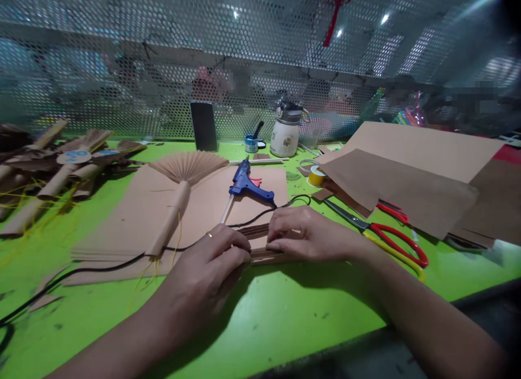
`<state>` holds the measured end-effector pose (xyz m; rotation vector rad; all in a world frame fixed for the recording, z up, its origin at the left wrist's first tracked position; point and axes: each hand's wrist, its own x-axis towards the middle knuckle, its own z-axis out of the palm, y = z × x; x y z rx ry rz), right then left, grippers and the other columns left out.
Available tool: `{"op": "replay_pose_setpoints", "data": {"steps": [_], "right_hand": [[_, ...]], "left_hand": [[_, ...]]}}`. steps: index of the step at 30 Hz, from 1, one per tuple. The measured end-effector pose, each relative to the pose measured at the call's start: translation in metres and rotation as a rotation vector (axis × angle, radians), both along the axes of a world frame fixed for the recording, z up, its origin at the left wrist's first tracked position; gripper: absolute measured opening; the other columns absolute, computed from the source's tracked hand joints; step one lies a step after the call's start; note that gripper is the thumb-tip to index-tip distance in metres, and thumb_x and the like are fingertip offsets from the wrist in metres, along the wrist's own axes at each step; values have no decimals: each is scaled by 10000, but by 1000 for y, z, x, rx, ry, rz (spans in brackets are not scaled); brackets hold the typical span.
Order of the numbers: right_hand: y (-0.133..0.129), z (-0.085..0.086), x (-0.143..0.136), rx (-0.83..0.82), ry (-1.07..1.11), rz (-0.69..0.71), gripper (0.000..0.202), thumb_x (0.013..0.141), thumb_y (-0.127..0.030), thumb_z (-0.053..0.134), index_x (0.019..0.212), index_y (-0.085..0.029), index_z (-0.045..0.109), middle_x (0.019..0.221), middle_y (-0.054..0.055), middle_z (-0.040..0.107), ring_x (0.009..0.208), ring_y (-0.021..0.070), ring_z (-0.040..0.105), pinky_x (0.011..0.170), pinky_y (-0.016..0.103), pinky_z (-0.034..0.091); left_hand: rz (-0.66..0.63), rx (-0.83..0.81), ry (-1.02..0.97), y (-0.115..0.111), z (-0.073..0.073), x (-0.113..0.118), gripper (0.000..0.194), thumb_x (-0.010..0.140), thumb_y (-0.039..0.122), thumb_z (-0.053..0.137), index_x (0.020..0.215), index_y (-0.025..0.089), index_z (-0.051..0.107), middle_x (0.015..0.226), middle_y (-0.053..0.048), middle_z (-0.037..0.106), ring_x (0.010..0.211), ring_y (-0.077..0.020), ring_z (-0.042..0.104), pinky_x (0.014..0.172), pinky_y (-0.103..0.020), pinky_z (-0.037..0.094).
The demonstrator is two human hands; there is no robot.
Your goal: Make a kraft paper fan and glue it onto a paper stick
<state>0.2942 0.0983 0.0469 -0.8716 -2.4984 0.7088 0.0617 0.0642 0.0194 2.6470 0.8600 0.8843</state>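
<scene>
A strip of brown paper [260,242], folded into accordion pleats, lies near the front of the green table. My left hand [215,262], with a ring on one finger, pinches its left part. Fingers of my right hand [299,233] are closed on the right part of the same pleats. Both hands cover much of the paper. Just beyond them, a blue glue gun [248,184] rests on stacked brown sheets [118,221]. To the left lies a pleated paper fan [189,167] with a rolled paper handle [169,219] and yellow strings.
Red-and-yellow-handled scissors [378,229] lie right of my right hand, near large brown sheets [407,183] and yellow tape [316,176]. A black cord [97,269] crosses the table. Several rolled-handle paper pieces [57,178] are piled left. A bottle [285,132], paint jar [251,144] and phone [203,126] stand behind.
</scene>
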Motion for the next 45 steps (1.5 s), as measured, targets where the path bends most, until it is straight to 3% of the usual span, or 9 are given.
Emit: {"op": "replay_pose_setpoints", "data": {"steps": [11,16,27,33,45], "right_hand": [[-1,7,6,-205,14,16,201,865,-295,590,959,-149,691,848,38,699,746,137,617,698,229,467],[-1,7,7,-250,50,-2,170,821,-205,630,972,-151,689,865,30,695,776,138,619,713,227,476],[-3,9,7,-364,157,-49,186,783,-180,667,966,-145,676,873,27,678,787,136,604,721,226,482],[-4,10,5,-461,216,-73,209,789,-265,674,945,-127,680,848,35,673,753,128,586,678,217,475],[-4,6,4,-449,230,-75,197,800,-234,650,975,-150,682,889,34,674,791,137,598,714,241,477]], "left_hand": [[7,178,36,-4,5,-4,224,870,54,451,972,172,610,954,-99,610,889,-214,523,744,-359,470],[-35,250,12,-7,9,-4,250,877,70,434,1029,177,602,957,-104,620,939,-242,527,783,-394,477],[18,285,-28,-9,8,-2,264,868,50,458,1040,180,610,1052,-110,610,1028,-237,519,850,-397,483],[34,316,-15,-10,10,-2,267,859,30,470,1011,159,648,1059,-107,608,1033,-216,526,875,-355,485],[-21,366,-12,-7,7,0,206,892,38,437,969,80,623,1072,-134,570,1059,-233,481,879,-366,450]]}}
